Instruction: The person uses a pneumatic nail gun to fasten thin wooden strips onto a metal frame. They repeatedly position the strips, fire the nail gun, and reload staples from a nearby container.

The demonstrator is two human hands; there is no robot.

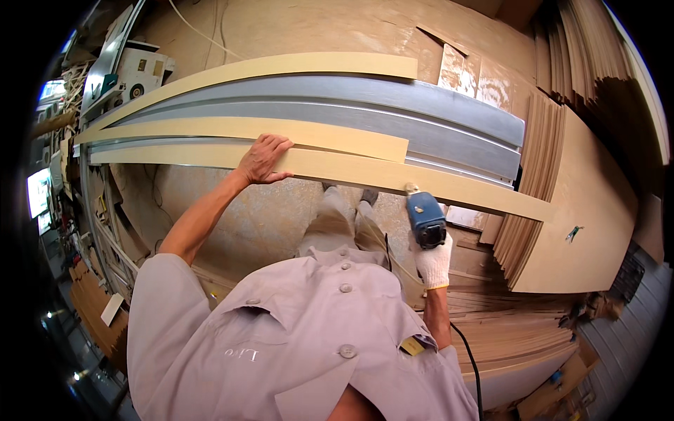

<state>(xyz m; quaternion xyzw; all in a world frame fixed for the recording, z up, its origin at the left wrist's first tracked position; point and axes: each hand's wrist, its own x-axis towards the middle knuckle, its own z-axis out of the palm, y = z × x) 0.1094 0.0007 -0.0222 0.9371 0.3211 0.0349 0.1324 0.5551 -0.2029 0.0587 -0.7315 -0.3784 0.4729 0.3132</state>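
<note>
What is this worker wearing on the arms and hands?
The left hand is bare, its forearm uncovered below a short, pale grey shirt sleeve. The right hand wears a white knitted work glove with a yellow-edged cuff; that forearm is bare too.

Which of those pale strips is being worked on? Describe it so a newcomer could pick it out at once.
Start at the long grey metal bench across the middle of the view. Three pale wooden strips lie along it; take the nearest strip, at the bench's front edge. It alone has the bare left hand pressed on it and the blue power tool, gripped by the gloved right hand, at its edge.
</note>
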